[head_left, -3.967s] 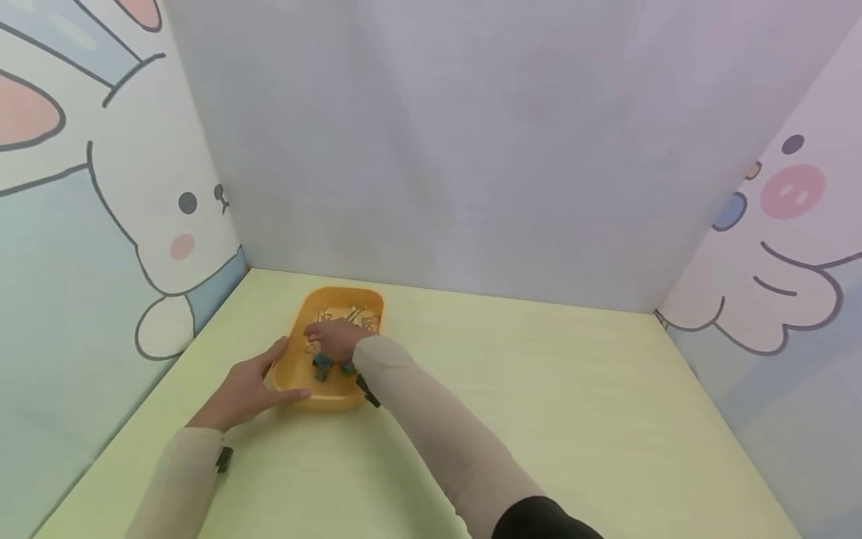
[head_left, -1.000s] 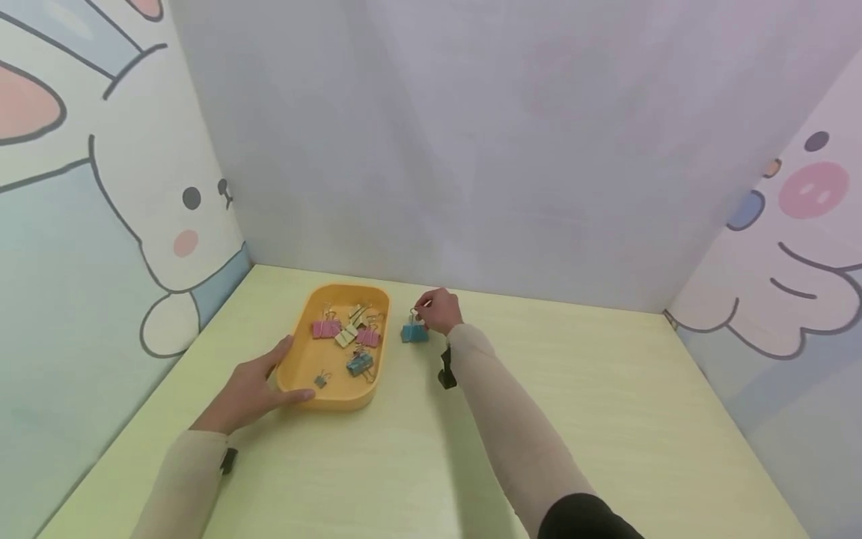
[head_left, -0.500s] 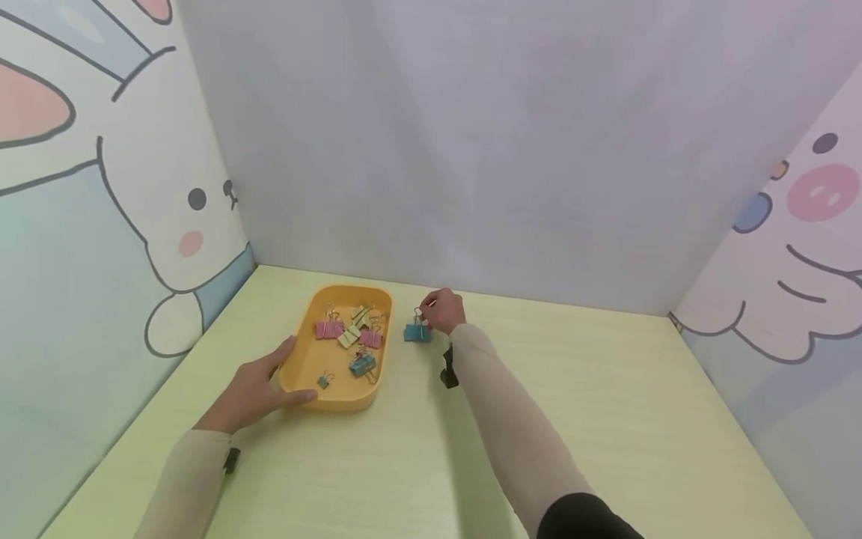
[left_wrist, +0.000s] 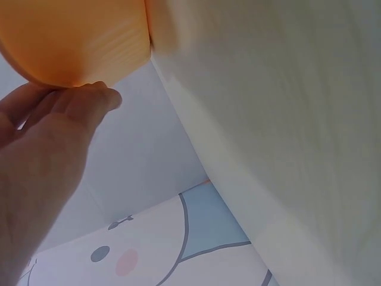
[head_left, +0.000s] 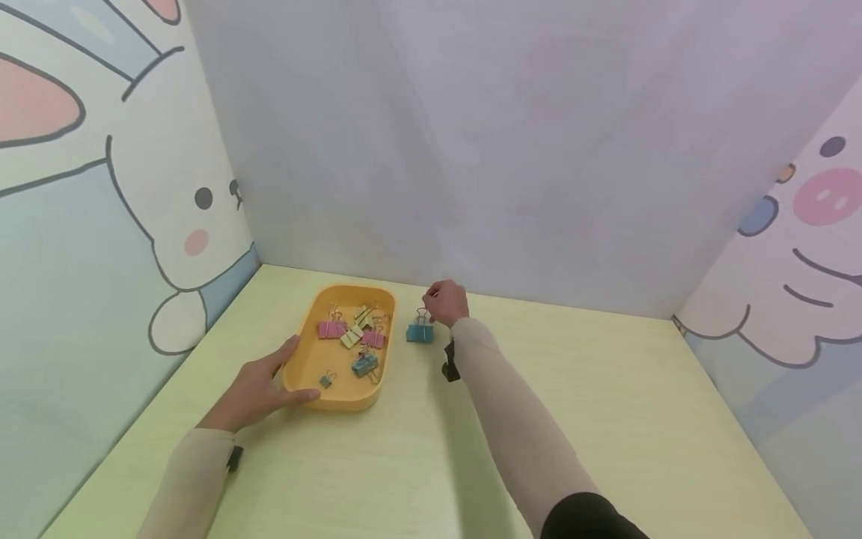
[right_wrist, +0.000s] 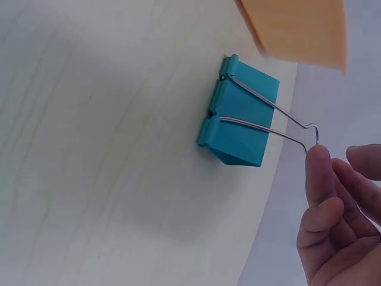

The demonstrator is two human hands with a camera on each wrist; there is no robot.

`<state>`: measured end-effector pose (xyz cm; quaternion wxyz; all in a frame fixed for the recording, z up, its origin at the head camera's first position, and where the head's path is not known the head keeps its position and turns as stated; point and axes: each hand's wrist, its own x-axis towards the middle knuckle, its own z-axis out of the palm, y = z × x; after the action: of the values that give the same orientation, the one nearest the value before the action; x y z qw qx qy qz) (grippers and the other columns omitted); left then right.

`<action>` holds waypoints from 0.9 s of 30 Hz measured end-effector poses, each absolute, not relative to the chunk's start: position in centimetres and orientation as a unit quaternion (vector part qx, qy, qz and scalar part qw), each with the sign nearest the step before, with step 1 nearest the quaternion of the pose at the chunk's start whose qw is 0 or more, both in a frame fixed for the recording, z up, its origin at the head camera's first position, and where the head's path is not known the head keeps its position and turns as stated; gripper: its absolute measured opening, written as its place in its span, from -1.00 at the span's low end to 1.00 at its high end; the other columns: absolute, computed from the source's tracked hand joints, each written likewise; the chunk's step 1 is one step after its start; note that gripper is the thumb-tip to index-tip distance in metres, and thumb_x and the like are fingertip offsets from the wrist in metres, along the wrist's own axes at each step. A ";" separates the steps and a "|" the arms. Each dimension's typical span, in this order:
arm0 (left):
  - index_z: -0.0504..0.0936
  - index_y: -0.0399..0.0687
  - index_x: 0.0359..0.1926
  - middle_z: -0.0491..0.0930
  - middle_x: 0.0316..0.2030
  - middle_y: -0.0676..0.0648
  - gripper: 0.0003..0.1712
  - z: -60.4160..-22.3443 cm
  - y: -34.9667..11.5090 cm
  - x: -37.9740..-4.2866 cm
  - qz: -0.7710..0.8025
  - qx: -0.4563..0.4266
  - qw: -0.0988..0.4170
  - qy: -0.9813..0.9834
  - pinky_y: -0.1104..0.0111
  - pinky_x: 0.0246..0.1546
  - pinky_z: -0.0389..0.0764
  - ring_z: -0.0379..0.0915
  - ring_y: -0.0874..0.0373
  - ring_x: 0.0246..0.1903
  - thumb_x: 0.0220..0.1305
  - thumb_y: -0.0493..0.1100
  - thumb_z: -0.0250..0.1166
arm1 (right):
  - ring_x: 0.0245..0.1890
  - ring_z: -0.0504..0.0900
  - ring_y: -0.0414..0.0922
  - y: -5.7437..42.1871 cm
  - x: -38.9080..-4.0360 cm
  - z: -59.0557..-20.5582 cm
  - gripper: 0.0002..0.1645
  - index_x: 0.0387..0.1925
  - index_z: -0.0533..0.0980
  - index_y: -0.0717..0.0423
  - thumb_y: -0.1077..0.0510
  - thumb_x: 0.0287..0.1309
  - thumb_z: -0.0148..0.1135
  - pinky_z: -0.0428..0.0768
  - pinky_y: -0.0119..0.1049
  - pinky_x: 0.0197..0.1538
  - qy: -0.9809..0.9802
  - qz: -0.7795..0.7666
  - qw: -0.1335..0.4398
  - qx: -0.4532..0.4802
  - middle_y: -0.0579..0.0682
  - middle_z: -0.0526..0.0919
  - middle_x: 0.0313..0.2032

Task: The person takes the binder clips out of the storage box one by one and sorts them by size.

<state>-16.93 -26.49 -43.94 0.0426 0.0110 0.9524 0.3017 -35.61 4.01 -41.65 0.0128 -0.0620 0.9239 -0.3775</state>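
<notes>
The person's right hand [head_left: 447, 301] is up by the back of the table, thumb held apart from the fingers, one fingertip touching the bent steel-wire loop of a teal, wedge-shaped metal binder clip [right_wrist: 244, 110]. That clip sits on the pale yellow, faintly wood-streaked tabletop [head_left: 572, 389], just to the right of the tray and clear of it. (Its coated body has a rolled edge where the wire slots in.)

The left hand [head_left: 256, 389] is clamped on the near left corner of an orange-yellow, round-cornered, smooth-walled tray [head_left: 306, 370], thumb along the near rim, fingers against the outer side. Inside, toward the far end, a pink binder clip [head_left: 332, 329] lies beside cream-yellow binder clips [head_left: 351, 336], with a second pink clip [head_left: 373, 339] by the right wall. Nearer are a blue-green binder clip [head_left: 365, 364] and a tiny greenish clip [head_left: 327, 379].
</notes>
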 end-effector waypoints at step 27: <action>-0.02 -0.13 0.59 0.12 0.52 -0.37 0.37 -44.0 -26.9 -16.8 0.316 0.015 0.035 0.948 -0.26 0.35 0.36 0.13 -0.41 0.46 -0.02 0.41 0.47 | -0.58 0.74 0.11 -2.2 -33.6 -39.6 -0.72 -0.04 0.67 0.26 0.19 0.38 0.17 0.73 -0.29 -0.38 0.901 -0.409 0.039 -0.141 0.23 0.81 -0.26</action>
<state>-16.82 -26.86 -44.03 0.0355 0.0150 0.9480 0.3161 -33.56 -2.25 -39.58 0.0393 -0.1406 0.9008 -0.4090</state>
